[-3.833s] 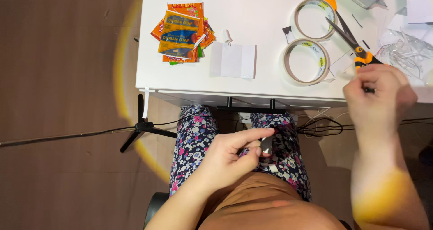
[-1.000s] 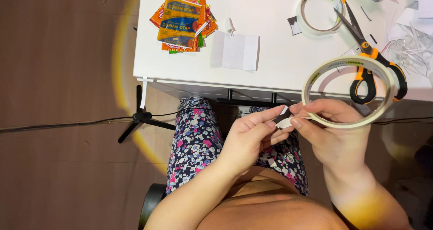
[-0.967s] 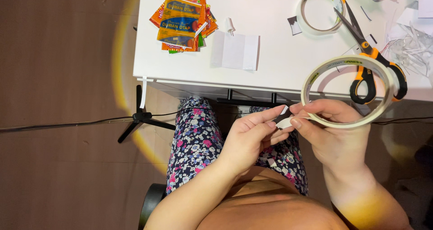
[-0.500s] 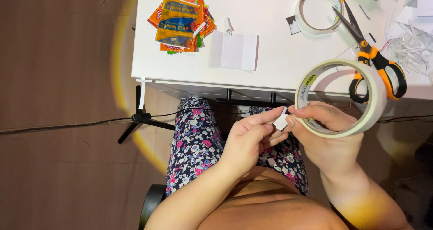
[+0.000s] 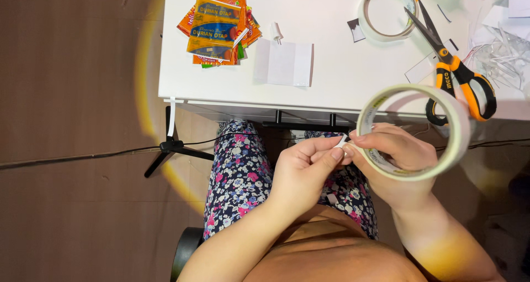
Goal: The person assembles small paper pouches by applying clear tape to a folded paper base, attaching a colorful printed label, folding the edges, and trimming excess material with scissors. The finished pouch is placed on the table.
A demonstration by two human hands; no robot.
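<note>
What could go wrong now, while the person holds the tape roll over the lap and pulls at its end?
1. The left hand pinches only a small white tab at the tape roll, so the end may slip back or tear off short.
2. The right hand holds the roll in the air beyond the table edge; if dropped, it would probably fall to the floor.
3. The scissors lie open close behind the roll; a hasty reach could meet the blades.

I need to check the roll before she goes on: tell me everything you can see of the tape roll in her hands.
The tape roll is a wide, pale cream ring with a thin band and an open centre; its inner face is whitish with small coloured print. It is held tilted in front of the white table's edge, above her lap. The right hand grips its lower rim, fingers inside the ring. The left hand pinches a small white piece at its left edge.
</note>
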